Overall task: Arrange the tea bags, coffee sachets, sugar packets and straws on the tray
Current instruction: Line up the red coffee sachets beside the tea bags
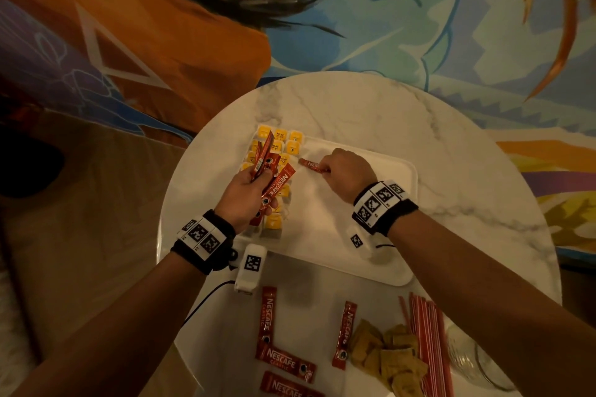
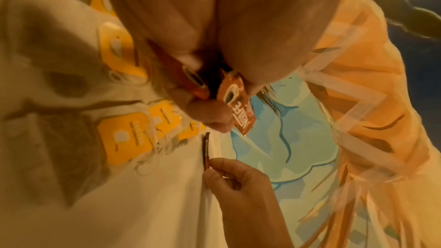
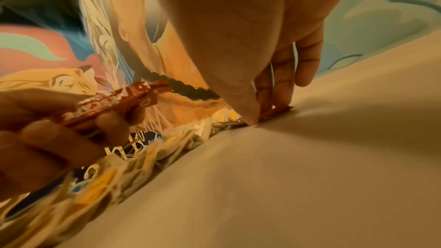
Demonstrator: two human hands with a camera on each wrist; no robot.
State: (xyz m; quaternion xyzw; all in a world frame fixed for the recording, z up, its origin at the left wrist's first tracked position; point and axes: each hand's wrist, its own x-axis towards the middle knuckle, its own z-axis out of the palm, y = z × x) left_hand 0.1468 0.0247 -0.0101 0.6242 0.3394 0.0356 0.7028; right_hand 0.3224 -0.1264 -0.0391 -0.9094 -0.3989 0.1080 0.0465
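Note:
A white tray (image 1: 380,255) lies on the round marble table, with yellow-tagged tea bags (image 1: 295,140) in rows along its left side. My left hand (image 1: 248,193) hovers over those rows and grips several red coffee sachets (image 1: 279,185). My right hand (image 1: 342,171) pinches one red coffee sachet (image 1: 311,165) that lies flat on the tray beside the tea bags. In the right wrist view the right hand's fingertips (image 3: 281,99) press that sachet (image 3: 274,113) onto the tray. The left wrist view shows the held sachets (image 2: 238,105) and the right hand (image 2: 229,174).
On the table's near side lie more red coffee sachets (image 1: 268,319), a heap of brown sugar packets (image 1: 387,354), a bundle of red striped straws (image 1: 425,342) and a clear glass (image 1: 474,361). A painted wall stands close behind the table.

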